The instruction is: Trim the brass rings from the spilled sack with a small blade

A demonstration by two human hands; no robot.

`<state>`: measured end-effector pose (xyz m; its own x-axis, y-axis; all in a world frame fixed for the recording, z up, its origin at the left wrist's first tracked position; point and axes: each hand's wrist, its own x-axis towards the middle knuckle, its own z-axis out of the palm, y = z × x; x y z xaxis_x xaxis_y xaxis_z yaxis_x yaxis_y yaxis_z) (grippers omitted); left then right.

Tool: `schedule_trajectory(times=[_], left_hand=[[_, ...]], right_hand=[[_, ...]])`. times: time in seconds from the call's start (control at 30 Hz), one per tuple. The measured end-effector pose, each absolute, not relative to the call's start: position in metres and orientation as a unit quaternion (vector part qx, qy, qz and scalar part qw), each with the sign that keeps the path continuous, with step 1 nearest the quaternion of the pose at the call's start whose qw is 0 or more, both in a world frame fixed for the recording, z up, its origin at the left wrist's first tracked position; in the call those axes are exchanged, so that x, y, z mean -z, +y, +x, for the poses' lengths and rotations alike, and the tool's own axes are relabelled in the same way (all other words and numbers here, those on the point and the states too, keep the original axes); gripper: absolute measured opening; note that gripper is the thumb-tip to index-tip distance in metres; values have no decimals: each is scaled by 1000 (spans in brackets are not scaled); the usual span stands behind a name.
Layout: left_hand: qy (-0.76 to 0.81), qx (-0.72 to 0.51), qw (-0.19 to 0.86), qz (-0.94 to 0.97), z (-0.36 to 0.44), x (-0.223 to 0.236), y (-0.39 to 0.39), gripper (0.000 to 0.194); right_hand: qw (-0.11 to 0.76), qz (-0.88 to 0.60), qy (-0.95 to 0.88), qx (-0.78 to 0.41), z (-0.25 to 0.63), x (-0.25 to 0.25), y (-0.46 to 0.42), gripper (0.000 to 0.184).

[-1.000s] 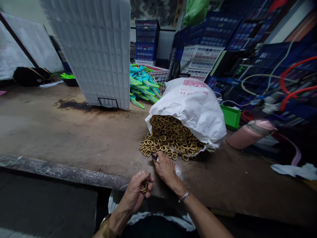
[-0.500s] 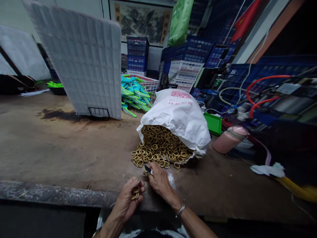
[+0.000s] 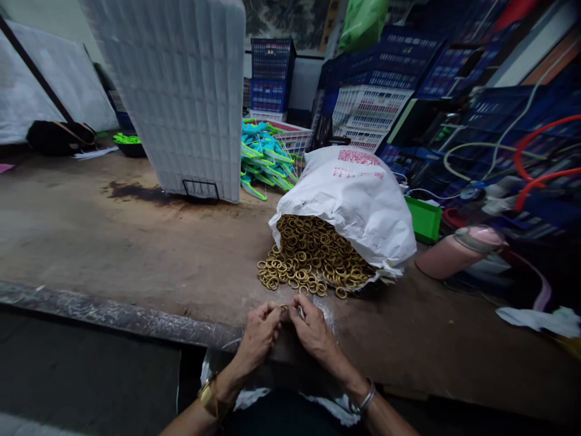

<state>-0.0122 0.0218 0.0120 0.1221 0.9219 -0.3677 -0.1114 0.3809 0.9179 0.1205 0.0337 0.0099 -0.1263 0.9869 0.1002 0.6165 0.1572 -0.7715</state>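
Pinched in the fingers of my left hand [image 3: 262, 332] is a brass-coloured ring [image 3: 284, 307], its edge showing between my two hands. My right hand [image 3: 313, 330] is closed around a small knife [image 3: 300, 312]; only a short pale piece of it shows now, the rest lying behind the fingers. The fingertips of both hands meet at the ring, close to the table's front edge. Just beyond them, a heap of similar rings [image 3: 318, 251] spills from the mouth of a white woven sack [image 3: 349, 194] lying on its side. Whether more rings sit inside my left palm is hidden.
A tall pale ribbed panel [image 3: 181, 103] stands on the wooden table [image 3: 82, 242] at left. Behind the sack are turquoise and lime-green pieces [image 3: 265, 154] and stacked crates [image 3: 374, 109]. At right lie a pink bottle [image 3: 458, 251], a green tray [image 3: 423, 219] and hoses.
My hands have come together at the ring. The left has turned so the rings seen in its palm no longer show, and the knife's dark blade is now hidden. The camera view has shifted.
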Motion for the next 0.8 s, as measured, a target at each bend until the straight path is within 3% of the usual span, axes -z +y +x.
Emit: schedule_trajectory(times=[0.17, 0.27, 0.5, 0.67, 0.8], left_hand=[[500, -442, 585, 461, -13, -16, 18, 24], [495, -416, 633, 426, -14, -16, 17, 28], [410, -413, 752, 310, -17, -14, 13, 30], [385, -426, 761, 302, -18, -13, 10, 28], [420, -425, 736, 319, -17, -11, 8, 28]], right_hand=[[320, -570, -644, -398, 116, -17, 37, 23], [322, -571, -625, -424, 115, -18, 37, 22], [316, -571, -616, -441, 113, -22, 34, 21], [328, -564, -611, -449, 114, -19, 34, 24], [310, -585, -645, -383, 119, -13, 31, 23]])
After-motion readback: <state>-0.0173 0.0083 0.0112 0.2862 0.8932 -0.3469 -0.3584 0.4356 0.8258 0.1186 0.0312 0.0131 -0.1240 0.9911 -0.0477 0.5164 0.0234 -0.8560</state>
